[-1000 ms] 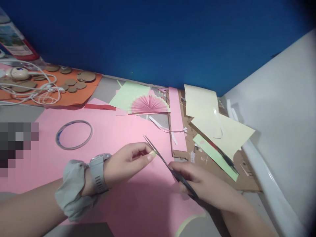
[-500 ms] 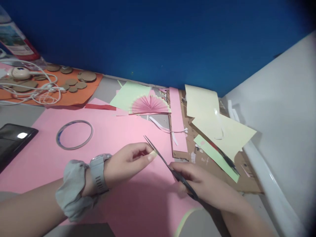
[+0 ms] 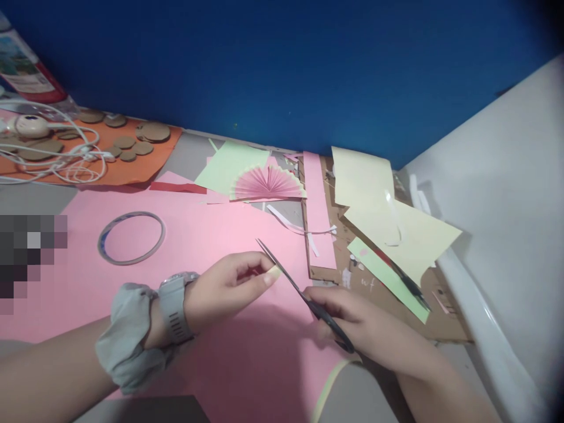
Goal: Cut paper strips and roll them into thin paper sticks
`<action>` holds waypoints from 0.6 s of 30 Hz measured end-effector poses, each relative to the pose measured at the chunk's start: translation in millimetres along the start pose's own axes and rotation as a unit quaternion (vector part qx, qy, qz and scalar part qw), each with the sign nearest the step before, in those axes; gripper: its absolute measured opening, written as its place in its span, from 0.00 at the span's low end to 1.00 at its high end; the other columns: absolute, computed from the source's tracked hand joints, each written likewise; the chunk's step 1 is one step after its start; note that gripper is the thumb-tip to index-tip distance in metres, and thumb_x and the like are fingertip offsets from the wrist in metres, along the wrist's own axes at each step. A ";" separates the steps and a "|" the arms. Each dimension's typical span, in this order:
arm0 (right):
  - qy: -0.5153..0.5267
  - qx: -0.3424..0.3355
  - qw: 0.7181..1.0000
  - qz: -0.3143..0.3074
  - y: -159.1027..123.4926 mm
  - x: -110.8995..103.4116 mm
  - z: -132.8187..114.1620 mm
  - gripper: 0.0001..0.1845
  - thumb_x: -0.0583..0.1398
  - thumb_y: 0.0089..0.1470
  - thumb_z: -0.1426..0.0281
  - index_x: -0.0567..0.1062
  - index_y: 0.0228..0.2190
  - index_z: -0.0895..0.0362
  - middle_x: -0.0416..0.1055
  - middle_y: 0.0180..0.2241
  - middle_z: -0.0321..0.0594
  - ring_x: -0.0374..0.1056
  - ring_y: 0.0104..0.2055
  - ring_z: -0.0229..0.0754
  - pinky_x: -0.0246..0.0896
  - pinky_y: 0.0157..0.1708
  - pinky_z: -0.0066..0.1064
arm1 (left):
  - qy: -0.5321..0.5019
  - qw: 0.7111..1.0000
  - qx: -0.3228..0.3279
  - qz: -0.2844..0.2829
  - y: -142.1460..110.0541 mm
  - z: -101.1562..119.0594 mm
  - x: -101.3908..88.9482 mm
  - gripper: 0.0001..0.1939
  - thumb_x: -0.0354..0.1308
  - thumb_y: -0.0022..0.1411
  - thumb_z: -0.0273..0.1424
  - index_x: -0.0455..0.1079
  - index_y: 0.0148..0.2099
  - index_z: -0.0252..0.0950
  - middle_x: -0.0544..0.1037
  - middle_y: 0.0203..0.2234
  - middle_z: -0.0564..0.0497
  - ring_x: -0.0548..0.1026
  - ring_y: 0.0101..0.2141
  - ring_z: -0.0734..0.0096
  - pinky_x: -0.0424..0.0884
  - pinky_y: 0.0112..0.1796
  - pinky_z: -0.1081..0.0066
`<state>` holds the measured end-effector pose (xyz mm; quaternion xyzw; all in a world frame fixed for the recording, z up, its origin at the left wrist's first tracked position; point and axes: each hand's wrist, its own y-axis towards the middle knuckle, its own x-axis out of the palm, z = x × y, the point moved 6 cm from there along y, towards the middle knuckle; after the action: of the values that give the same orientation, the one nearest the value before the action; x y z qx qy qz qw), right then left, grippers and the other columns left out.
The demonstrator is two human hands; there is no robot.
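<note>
My left hand point(image 3: 229, 282), with a grey watch and a scrunchie at the wrist, pinches a small pale yellow-green bit of paper point(image 3: 275, 272) between thumb and fingers. Most of that piece is hidden by the fingers. My right hand point(image 3: 352, 320) grips black-handled scissors point(image 3: 288, 276), their blades pointing up and left, close together right beside the left fingertips. Below both hands lies a large pink sheet point(image 3: 207, 229). Near its lower right, a curved edge with a pale green border point(image 3: 328, 388) shows. Beyond the hands sits a pleated pink paper fan point(image 3: 264, 183) with a pale scalloped rim.
A tape ring point(image 3: 131, 262) rests on the pink sheet. Cardboard discs point(image 3: 152, 131) and white cables lie on orange paper point(image 3: 132, 170). To the right, cream paper point(image 3: 363, 176), a pen point(image 3: 409, 285) and a green strip point(image 3: 374, 270) lie on cardboard point(image 3: 365, 288). A blue wall stands behind.
The view has shifted very slightly. Both hands, the scissors and the small paper piece keep nearly the same positions.
</note>
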<state>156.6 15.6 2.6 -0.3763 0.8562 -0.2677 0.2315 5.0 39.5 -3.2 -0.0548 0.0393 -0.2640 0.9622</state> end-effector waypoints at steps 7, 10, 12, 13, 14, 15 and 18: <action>-0.010 -0.012 1.000 0.011 0.7 -0.9 -3.3 0.08 0.52 0.52 0.75 0.63 0.22 0.56 0.57 0.21 0.30 0.53 0.22 0.32 0.47 0.22 0.24 | -0.006 1.000 -0.003 0.002 -0.6 0.7 0.1 0.11 0.48 0.63 0.33 0.61 0.29 0.34 0.61 0.22 0.57 0.59 0.24 0.79 0.58 0.27 0.78; -0.039 -0.029 0.999 0.024 2.9 -3.2 -2.7 0.09 0.54 0.53 0.73 0.63 0.21 0.57 0.58 0.22 0.31 0.56 0.25 0.34 0.48 0.25 0.24 | -0.006 1.000 -0.001 0.001 -0.4 -0.8 -0.1 0.11 0.49 0.62 0.33 0.62 0.29 0.34 0.62 0.23 0.57 0.60 0.25 0.79 0.59 0.27 0.78; -0.048 -0.034 0.998 0.038 4.7 -5.4 0.1 0.10 0.55 0.53 0.70 0.63 0.22 0.57 0.57 0.22 0.31 0.55 0.26 0.34 0.48 0.26 0.25 | 0.003 1.000 0.001 0.005 -0.1 -1.6 -0.7 0.11 0.49 0.62 0.33 0.62 0.30 0.34 0.62 0.23 0.57 0.60 0.25 0.79 0.59 0.28 0.78; -0.043 -0.038 0.997 0.049 5.5 -7.0 1.2 0.10 0.55 0.54 0.69 0.63 0.22 0.57 0.56 0.22 0.31 0.55 0.26 0.34 0.48 0.26 0.25 | 0.008 1.000 0.000 0.008 0.1 -2.0 -1.0 0.11 0.49 0.62 0.34 0.62 0.30 0.34 0.63 0.23 0.57 0.60 0.25 0.79 0.59 0.28 0.78; -0.031 -0.044 0.996 0.064 6.0 -8.9 1.6 0.11 0.55 0.54 0.67 0.62 0.23 0.57 0.56 0.22 0.31 0.54 0.26 0.34 0.48 0.26 0.25 | 0.013 1.000 -0.003 0.011 0.3 -2.4 -1.1 0.11 0.49 0.62 0.34 0.63 0.30 0.34 0.63 0.23 0.57 0.61 0.25 0.79 0.60 0.28 0.78; -0.012 -0.054 0.995 0.080 6.3 -10.9 1.2 0.12 0.55 0.55 0.66 0.62 0.23 0.57 0.55 0.22 0.30 0.53 0.26 0.34 0.48 0.26 0.25 | 0.016 1.000 -0.006 0.011 0.6 -2.8 -0.9 0.10 0.49 0.62 0.34 0.64 0.31 0.33 0.64 0.24 0.57 0.62 0.26 0.79 0.60 0.28 0.78; 0.053 -0.076 0.990 0.102 7.0 -12.7 -0.5 0.13 0.55 0.56 0.62 0.63 0.25 0.56 0.55 0.23 0.30 0.52 0.25 0.33 0.47 0.24 0.24 | 0.028 1.000 -0.006 0.009 1.1 -2.8 0.9 0.09 0.50 0.62 0.34 0.66 0.33 0.34 0.68 0.26 0.56 0.64 0.27 0.78 0.62 0.30 0.78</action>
<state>160.5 29.5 1.0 -0.2886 0.9191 -0.1962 0.1830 6.1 39.8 -6.1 -0.0527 0.0686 -0.2562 0.9627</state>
